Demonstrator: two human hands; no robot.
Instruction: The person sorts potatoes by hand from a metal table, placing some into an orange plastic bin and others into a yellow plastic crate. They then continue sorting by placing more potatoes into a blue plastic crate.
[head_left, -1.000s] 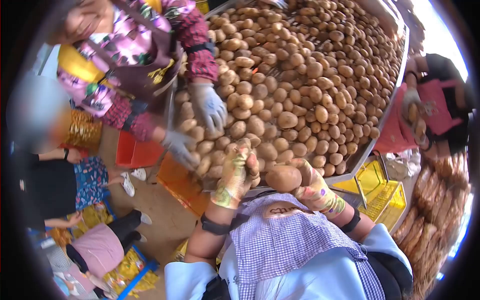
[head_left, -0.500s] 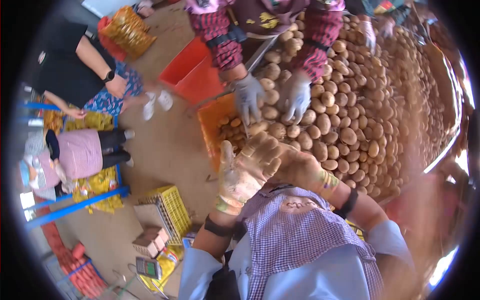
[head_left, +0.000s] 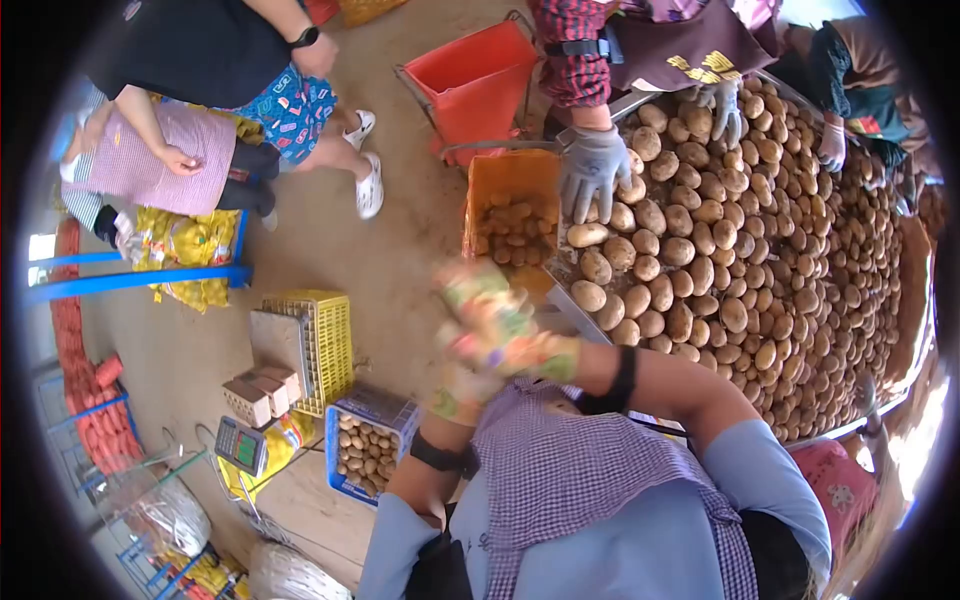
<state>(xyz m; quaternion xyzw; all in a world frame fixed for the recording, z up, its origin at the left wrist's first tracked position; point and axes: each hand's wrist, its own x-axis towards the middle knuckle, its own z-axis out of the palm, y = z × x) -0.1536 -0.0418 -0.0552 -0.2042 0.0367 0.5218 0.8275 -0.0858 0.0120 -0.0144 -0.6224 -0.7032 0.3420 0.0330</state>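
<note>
My right hand (head_left: 500, 315), in a flower-patterned glove, crosses over my left hand (head_left: 465, 385). The two meet in front of my checked apron (head_left: 600, 460). Motion blurs both, so their fingers do not show clearly, and my left hand is partly hidden. To their upper right lies a broad heap of potatoes (head_left: 735, 315) on a metal-edged table (head_left: 575, 305). Just above my hands an orange container (head_left: 515, 175) holds several potatoes. Across the table, a co-worker's grey-gloved hand (head_left: 590, 170) rests at the potatoes' edge, and the other gloved hand (head_left: 725, 110) is among them.
A red cart (head_left: 470, 70) stands beyond the orange container. On the floor to the left are a blue crate (head_left: 375, 410) of potatoes, a yellow crate (head_left: 335, 350) and a scale display (head_left: 240, 447). Two people (head_left: 190, 45) stand at upper left; another hand (head_left: 832, 145) is at upper right.
My hands have come together, right over left, from beside the potatoes to over the floor side. My view has turned right. The co-worker's hands have moved apart.
</note>
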